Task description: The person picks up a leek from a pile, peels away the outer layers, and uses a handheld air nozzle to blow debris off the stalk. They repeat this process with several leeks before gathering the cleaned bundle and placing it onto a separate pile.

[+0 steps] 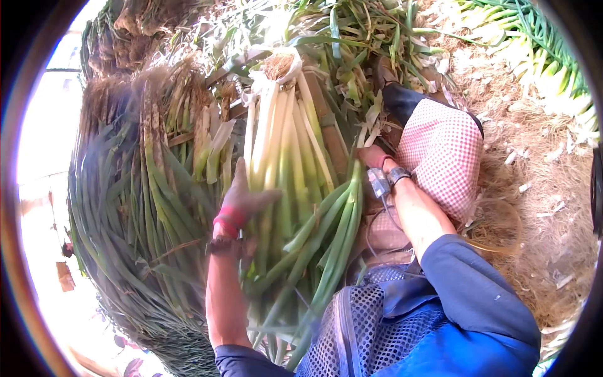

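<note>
white-stalked scallion bundle (286,151) lies between both hands, tied near its roots; i judge the leaves limp and bruisable, the stalks firm enough to take. left hand (242,200) rests spread flat on those stalks; right hand (375,158) is half hidden, i cannot tell its grip.

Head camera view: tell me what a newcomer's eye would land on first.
First comes the bundle of green onions in the middle, its white stalks toward the top of the picture. The left hand lies spread against it and the right hand is at its right edge, partly hidden. Next are the big heap of green onions along the left and the red-checked cloth on the right, with straw-strewn ground beyond it.
</note>
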A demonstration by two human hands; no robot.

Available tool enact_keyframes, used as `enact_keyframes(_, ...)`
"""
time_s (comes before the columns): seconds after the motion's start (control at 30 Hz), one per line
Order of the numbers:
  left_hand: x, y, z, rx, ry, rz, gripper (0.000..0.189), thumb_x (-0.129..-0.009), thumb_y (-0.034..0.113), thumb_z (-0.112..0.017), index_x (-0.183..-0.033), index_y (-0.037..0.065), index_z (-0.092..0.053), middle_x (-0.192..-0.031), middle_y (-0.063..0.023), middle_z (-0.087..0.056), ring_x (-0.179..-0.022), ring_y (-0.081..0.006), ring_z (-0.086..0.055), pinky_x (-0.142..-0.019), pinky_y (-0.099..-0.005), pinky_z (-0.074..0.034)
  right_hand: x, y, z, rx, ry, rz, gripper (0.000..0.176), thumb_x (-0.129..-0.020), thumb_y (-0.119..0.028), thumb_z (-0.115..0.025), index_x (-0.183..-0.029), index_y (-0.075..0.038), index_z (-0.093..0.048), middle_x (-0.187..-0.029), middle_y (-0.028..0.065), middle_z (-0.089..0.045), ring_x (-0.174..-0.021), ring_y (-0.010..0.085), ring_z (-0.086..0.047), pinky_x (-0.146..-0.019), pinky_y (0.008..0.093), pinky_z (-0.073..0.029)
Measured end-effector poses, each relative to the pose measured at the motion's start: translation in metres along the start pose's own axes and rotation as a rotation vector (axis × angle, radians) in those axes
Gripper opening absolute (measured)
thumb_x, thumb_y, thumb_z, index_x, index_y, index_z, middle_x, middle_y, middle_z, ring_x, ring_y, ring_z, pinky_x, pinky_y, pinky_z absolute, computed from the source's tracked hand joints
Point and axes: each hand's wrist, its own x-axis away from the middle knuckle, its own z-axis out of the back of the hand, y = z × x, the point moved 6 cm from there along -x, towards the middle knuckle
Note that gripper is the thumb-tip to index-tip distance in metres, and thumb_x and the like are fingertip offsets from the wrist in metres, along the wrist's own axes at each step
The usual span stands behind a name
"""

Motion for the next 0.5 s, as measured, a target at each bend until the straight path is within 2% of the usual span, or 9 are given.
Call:
enact_keyframes(0.03,0.0,-0.006,-0.003,0.1,-0.025,0.065,0.133,-0.077,0.045,-0.093,-0.169,-0.006,-0.01,-0.159,-0.034,-0.047,-0.148,-0.0385,-0.05,-0.121,-0.0397,-0.04,0.001,0.001,-0.001,-0.008,-0.002,0.0,0.061,-0.098,-0.055,-0.062,-0.12,0.0,-0.075,-0.122,0.031,-0.073,-0.115,0.04,-0.072,-0.098,0.0434,-0.054)
enact_keyframes(0.1,-0.007,-0.007,-0.003,0.081,-0.032,0.061,0.133,-0.077,0.044,-0.093,-0.169,-0.006,-0.01,-0.159,-0.0338,-0.048,-0.147,-0.0381,-0.051,-0.121,-0.0397,-0.041,0.008,-0.003,0.007,-0.102,0.102,0.054,0.058,-0.092,-0.047,-0.071,-0.113,0.006,-0.075,-0.111,0.0296,-0.076,-0.102,0.0372,-0.075,-0.09,0.043,-0.057)
enact_keyframes(0.13,-0.008,-0.007,-0.003,0.072,-0.038,0.057,0.132,-0.077,0.043,-0.092,-0.169,-0.006,-0.01,-0.158,-0.0336,-0.049,-0.146,-0.0377,-0.052,-0.12,-0.0397,-0.042,0.013,-0.007,0.008,-0.109,0.1,0.055,0.058,-0.092,-0.047,-0.071,-0.113,0.006,-0.075,-0.111,0.0296,-0.076,-0.102,0.0372,-0.075,-0.09,0.043,-0.057)
enact_keyframes(0.2,-0.009,-0.007,-0.002,0.061,-0.043,0.048,0.131,-0.078,0.041,-0.092,-0.169,-0.006,-0.01,-0.156,-0.0332,-0.051,-0.144,-0.037,-0.054,-0.119,-0.0397,-0.043,0.026,-0.013,0.025,-0.51,0.35,-0.034,0.047,-0.085,-0.034,-0.082,-0.099,0.01,-0.076,-0.091,0.0167,-0.078,-0.08,0.0226,-0.073,-0.075,0.0366,-0.057)
enact_keyframes(0.23,-0.008,-0.009,-0.002,0.057,-0.044,0.044,0.13,-0.078,0.04,-0.091,-0.169,-0.006,-0.01,-0.155,-0.033,-0.052,-0.143,-0.0366,-0.054,-0.119,-0.0397,-0.044,0.036,-0.027,0.033,-0.717,0.377,0.035,0.035,-0.083,-0.025,-0.085,-0.098,0.006,-0.077,-0.086,0.0111,-0.077,-0.071,0.0189,-0.07,-0.068,0.0348,-0.056)
enact_keyframes(0.37,-0.007,-0.014,-0.001,0.127,-0.045,0.019,0.121,-0.083,0.037,-0.089,-0.168,-0.005,-0.013,-0.152,-0.0306,-0.054,-0.141,-0.0339,-0.056,-0.117,-0.0386,-0.045,0.058,-0.072,0.066,-0.841,0.416,0.24,0.042,-0.081,-0.024,-0.086,-0.106,0.006,-0.073,-0.093,0.013,-0.077,-0.079,0.0181,-0.07,-0.071,0.0347,-0.056)
enact_keyframes(0.43,-0.008,-0.01,0.001,0.149,-0.06,0.027,0.113,-0.087,0.034,-0.087,-0.168,-0.004,-0.017,-0.151,-0.0279,-0.056,-0.139,-0.0311,-0.057,-0.116,-0.0369,-0.046,0.114,-0.125,0.077,-0.767,0.408,0.283,0.043,-0.08,-0.025,-0.087,-0.108,0.003,-0.07,-0.095,0.0141,-0.076,-0.079,0.0192,-0.071,-0.074,0.0337,-0.059)
enact_keyframes(0.47,-0.008,-0.006,0.002,0.159,-0.073,0.028,0.108,-0.09,0.032,-0.085,-0.167,-0.004,-0.019,-0.15,-0.0265,-0.057,-0.138,-0.0297,-0.058,-0.115,-0.0361,-0.047,0.128,-0.145,0.064,-0.869,0.302,0.339,0.049,-0.081,-0.029,-0.087,-0.113,0.002,-0.067,-0.091,0.0068,-0.072,-0.076,0.0139,-0.066,-0.072,0.028,-0.055)
enact_keyframes(0.5,-0.008,-0.001,0.004,0.173,-0.093,0.03,0.104,-0.092,0.031,-0.084,-0.167,-0.003,-0.021,-0.15,-0.0251,-0.058,-0.137,-0.0282,-0.059,-0.115,-0.0353,-0.048,0.149,-0.168,0.055,-0.799,0.199,0.369,0.053,-0.084,-0.03,-0.085,-0.118,0.004,-0.063,-0.094,0.0099,-0.072,-0.079,0.0152,-0.068,-0.072,0.0289,-0.057)
